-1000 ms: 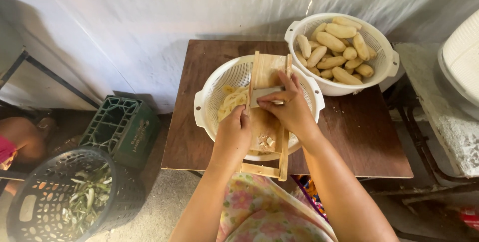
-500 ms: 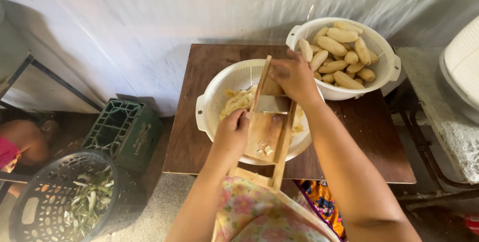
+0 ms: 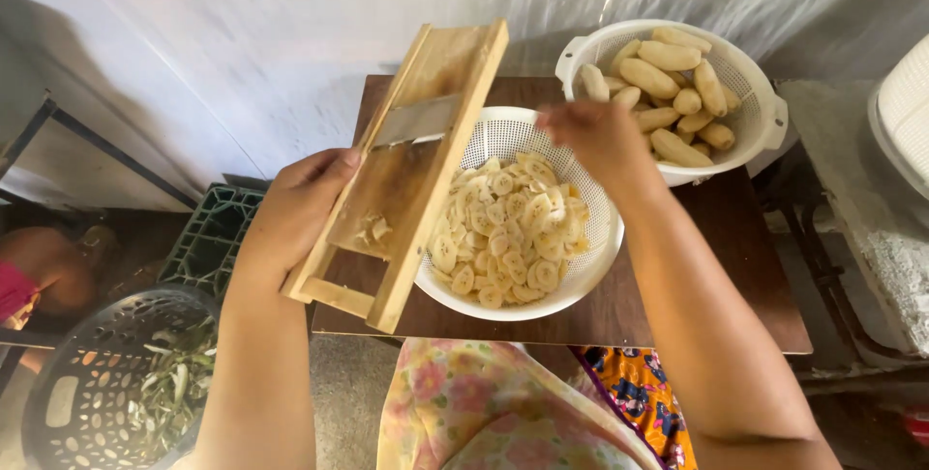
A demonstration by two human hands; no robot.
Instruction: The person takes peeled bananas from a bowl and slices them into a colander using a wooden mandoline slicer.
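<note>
We see a wooden slicer board point(image 3: 411, 170), long and pale, with 2 raised side rails and a metal blade point(image 3: 418, 120) set across its upper half. It is tilted, its far end raised and leaning over the left rim of a white perforated colander point(image 3: 595, 257), its near end lower and off to the left. A few thin slices cling to its lower face. The colander sits on the dark wooden desk point(image 3: 745, 276) and holds a heap of pale yellow round banana slices point(image 3: 508, 233). Behind it to the right, a 2nd white colander point(image 3: 755, 92) holds whole peeled bananas point(image 3: 668, 73).
</note>
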